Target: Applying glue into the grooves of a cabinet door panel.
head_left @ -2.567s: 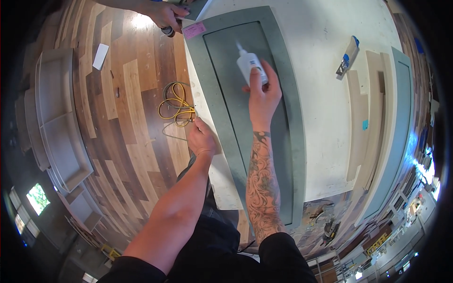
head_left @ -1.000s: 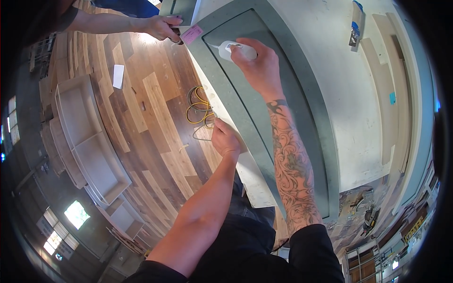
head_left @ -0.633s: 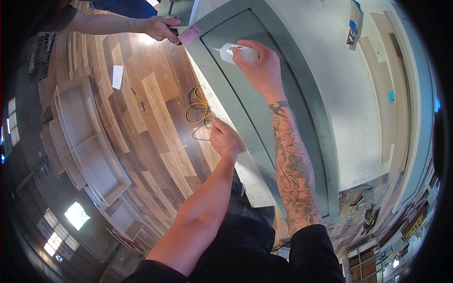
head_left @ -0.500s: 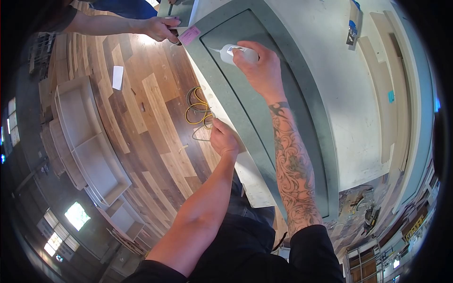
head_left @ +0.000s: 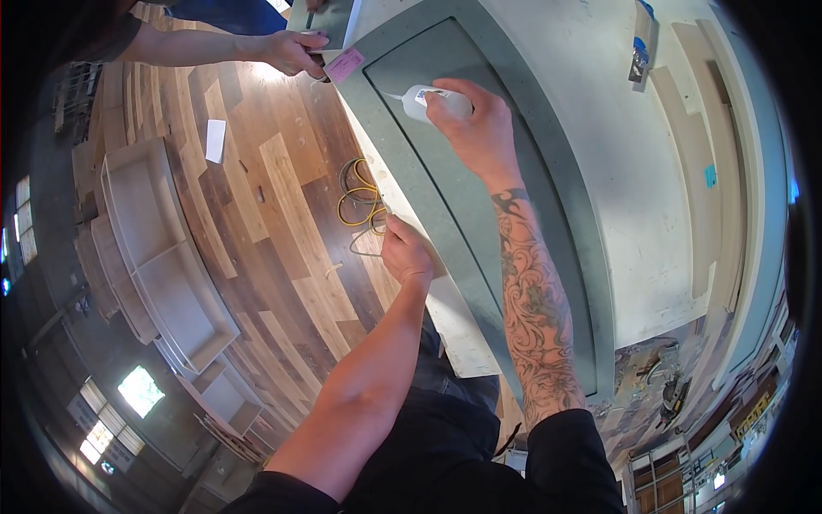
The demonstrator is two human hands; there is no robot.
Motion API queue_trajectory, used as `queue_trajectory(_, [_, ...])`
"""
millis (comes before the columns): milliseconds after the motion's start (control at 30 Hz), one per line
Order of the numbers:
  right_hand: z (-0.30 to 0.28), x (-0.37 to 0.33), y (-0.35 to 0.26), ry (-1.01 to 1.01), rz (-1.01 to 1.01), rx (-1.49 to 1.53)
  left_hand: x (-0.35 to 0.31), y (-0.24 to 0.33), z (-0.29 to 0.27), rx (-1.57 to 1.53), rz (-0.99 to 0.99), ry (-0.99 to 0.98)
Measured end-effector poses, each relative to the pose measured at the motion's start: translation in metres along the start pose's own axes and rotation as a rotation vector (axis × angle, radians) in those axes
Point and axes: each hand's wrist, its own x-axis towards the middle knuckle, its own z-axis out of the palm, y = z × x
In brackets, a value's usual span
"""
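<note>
Your right hand (head_left: 481, 139) wrapped its fingers round the upper-centre bottle (head_left: 418, 104), likely light, squeezable, best held mid-body; left hand (head_left: 407, 254) finger closure was unclear.

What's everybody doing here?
Someone's right hand holds a white bottle over a green panel, its thin nozzle pointing toward the end with the pink label. The left hand is at the edge of the white table. Another person's hand is by another panel.

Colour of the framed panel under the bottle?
Panel: muted grey-green; shows best in head view.
</note>
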Motion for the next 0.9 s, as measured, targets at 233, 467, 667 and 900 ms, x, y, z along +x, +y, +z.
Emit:
queue_trajectory(233, [-0.0027, -0.0033, -0.0028, -0.002, 0.004, 0.003, -0.0014, 0.0043, -0.0034, 0.022, -0.025, -0.016])
queue_trajectory(467, [-0.0052, -0.0042, 0.0005, -0.001, 0.008, 0.040, 0.0003, 0.0034, -0.0020, 0.015, -0.010, 0.001])
queue_trajectory(667, [-0.0093, -0.0045, 0.0026, -0.021, 0.027, 0.023, 0.0014, 0.0035, -0.0024, 0.017, -0.034, -0.027])
queue_trajectory(900, [-0.0081, -0.0026, 0.0015, -0.005, -0.014, 0.016, -0.0004, 0.0054, -0.0032, 0.031, -0.020, -0.020])
